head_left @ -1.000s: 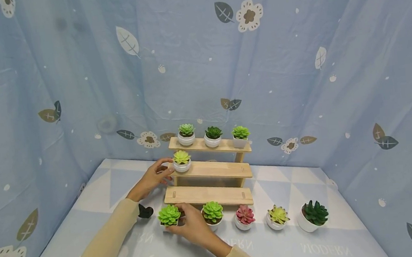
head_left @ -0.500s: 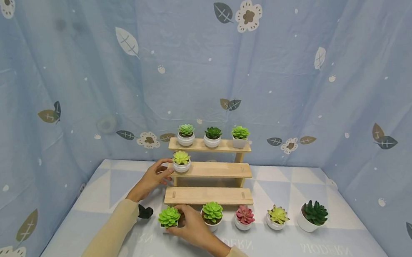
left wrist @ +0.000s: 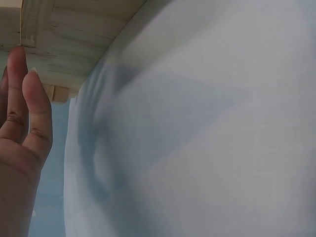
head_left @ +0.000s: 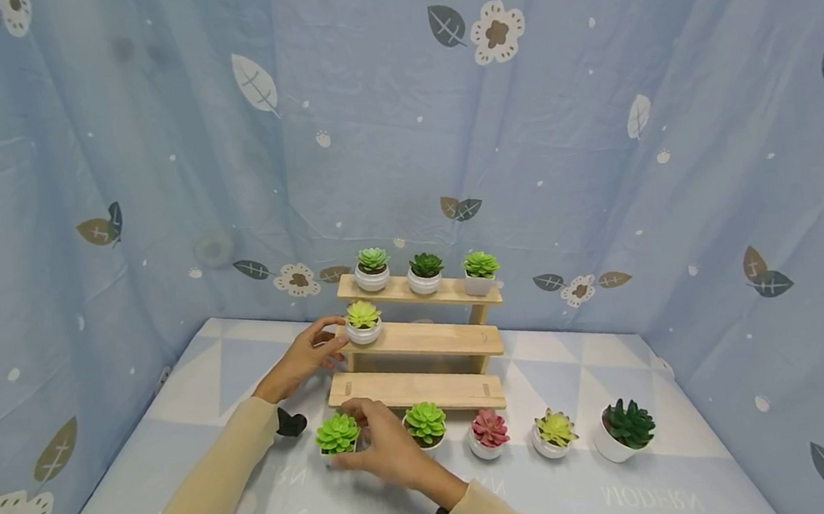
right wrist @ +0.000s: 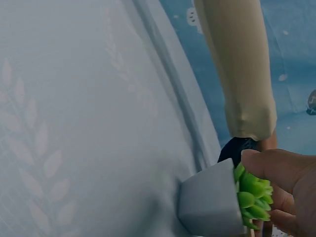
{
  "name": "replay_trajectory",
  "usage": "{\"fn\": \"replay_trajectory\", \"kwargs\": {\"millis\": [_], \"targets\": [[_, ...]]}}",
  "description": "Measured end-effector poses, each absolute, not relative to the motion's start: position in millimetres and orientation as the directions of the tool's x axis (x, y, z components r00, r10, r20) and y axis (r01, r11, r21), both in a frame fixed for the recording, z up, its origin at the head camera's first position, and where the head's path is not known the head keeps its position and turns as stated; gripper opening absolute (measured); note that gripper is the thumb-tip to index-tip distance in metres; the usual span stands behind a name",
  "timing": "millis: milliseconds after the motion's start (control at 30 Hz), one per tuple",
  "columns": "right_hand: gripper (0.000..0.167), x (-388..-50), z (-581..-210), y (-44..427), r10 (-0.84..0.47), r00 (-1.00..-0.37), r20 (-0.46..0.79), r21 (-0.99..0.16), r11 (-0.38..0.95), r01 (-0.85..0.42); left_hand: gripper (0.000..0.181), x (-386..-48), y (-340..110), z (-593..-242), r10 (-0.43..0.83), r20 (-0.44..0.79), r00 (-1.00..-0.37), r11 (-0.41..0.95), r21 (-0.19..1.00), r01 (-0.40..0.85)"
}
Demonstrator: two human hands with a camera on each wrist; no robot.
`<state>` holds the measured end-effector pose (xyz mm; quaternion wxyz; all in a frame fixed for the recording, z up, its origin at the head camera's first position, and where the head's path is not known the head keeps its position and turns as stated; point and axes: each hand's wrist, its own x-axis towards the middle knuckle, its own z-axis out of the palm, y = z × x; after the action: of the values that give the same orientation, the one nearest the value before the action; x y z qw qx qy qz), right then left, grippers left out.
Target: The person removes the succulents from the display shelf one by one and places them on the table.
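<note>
My left hand (head_left: 311,353) is at the left end of the middle tier of a wooden shelf (head_left: 428,341). Its slightly bent fingers are close beside a yellow-green potted succulent (head_left: 364,322); contact is unclear. In the left wrist view, two left-hand fingers (left wrist: 37,106) point up near the wood. On the table in front of the shelf, my right hand (head_left: 388,448) arches loosely beside a bright green succulent (head_left: 337,434) in a white square pot (right wrist: 210,200). Its thumb is near the pot's rim in the right wrist view, with other fingers partly hidden behind the leaves.
Three potted succulents line the top tier, including a dark green one (head_left: 425,272). Right of my right hand, a row on the table holds a green succulent (head_left: 424,423), a red one (head_left: 489,433), a yellow one (head_left: 554,432) and a dark green one (head_left: 625,431). Patterned curtains surround the table.
The right hand's fingers have spread and risen slightly around the square pot. My left hand and the succulent on the middle tier have stayed in place.
</note>
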<state>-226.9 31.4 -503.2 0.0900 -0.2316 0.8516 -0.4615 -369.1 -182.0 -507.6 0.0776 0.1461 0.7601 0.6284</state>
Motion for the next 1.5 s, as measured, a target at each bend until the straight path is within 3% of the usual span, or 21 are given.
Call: {"fn": "replay_trajectory", "kwargs": {"millis": [633,1500], "targets": [[0.068,-251,-455,51,-0.418,-0.887,0.199,-0.917,0.241,-0.319,0.062,-369,-182,-509,0.321,0.046,-0.946,0.170,0.980,0.105],[0.068,-289,-431,70,-0.231,-0.947,0.221,-0.906,0.309,-0.287,0.063,-373,-182,-511,0.313,0.055,-0.948,0.179,0.977,0.115]]}}
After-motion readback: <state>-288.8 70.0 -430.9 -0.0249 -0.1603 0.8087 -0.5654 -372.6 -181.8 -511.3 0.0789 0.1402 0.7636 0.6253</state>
